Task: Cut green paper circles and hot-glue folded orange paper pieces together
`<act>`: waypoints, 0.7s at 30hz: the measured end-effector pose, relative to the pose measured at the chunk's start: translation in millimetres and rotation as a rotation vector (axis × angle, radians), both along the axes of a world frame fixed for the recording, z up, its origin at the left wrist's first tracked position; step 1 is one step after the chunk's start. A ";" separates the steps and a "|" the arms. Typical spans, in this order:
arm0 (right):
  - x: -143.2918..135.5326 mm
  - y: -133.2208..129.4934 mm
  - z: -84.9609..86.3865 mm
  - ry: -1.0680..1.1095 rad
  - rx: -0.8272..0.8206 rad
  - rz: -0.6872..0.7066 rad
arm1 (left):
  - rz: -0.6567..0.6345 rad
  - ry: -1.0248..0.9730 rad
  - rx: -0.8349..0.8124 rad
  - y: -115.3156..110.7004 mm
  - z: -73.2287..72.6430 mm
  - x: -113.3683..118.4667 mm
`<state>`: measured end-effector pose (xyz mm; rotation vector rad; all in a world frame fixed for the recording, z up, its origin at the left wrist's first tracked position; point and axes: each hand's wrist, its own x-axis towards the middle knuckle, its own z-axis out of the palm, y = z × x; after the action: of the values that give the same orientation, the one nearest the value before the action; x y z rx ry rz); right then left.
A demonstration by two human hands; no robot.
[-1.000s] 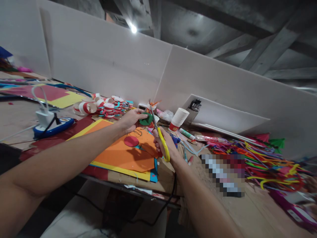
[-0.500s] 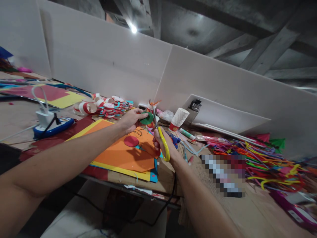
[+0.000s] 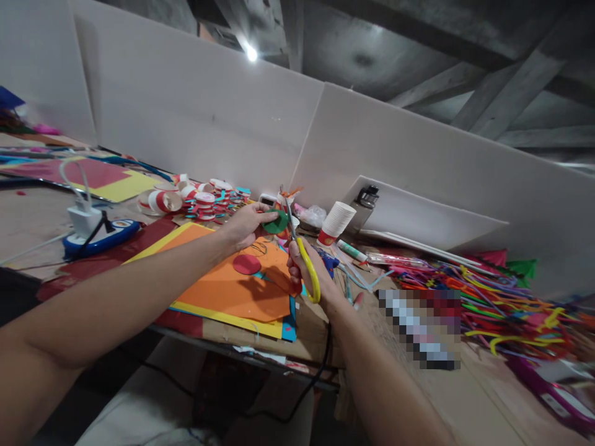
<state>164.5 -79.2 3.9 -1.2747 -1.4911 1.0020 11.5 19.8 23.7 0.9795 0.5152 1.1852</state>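
Observation:
Between the fingers of my left hand (image 3: pixel 248 226) is a green paper circle (image 3: pixel 275 222), pinched at its left side. My right hand (image 3: pixel 307 269) is wrapped round the yellow handles of a pair of scissors (image 3: pixel 312 279), blades pointing up and away from me. The blades stand at the right edge of the green circle; whether they touch it I cannot tell. Below both hands lie orange sheets (image 3: pixel 218 294) on yellow and blue ones, with a red paper circle (image 3: pixel 246 264) on top.
Striped paper-cup pieces (image 3: pixel 204 204) stand behind my left hand. A stack of paper cups (image 3: pixel 337 223), a bottle (image 3: pixel 365 201) and a glue stick (image 3: pixel 352 250) are at the back. Coloured pipe cleaners (image 3: pixel 493 310) cover the right side. A blue power strip (image 3: pixel 102 238) lies left.
Almost nothing differs. Both hands, the green circle and the scissors keep nearly the same place, and the view has shifted very slightly.

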 end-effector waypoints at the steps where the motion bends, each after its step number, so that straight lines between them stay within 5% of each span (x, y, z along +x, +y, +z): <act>1: -0.4 -0.3 0.4 0.006 -0.004 -0.003 | 0.001 -0.001 -0.004 -0.1 0.1 0.0; 21: -1.8 -1.5 -1.9 -0.054 -0.004 -0.078 | 0.014 0.032 -0.008 -0.4 -1.7 -1.3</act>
<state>162.8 -80.7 2.1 -1.3618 -1.4697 0.9268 10.2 19.3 22.0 0.9903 0.5527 1.1808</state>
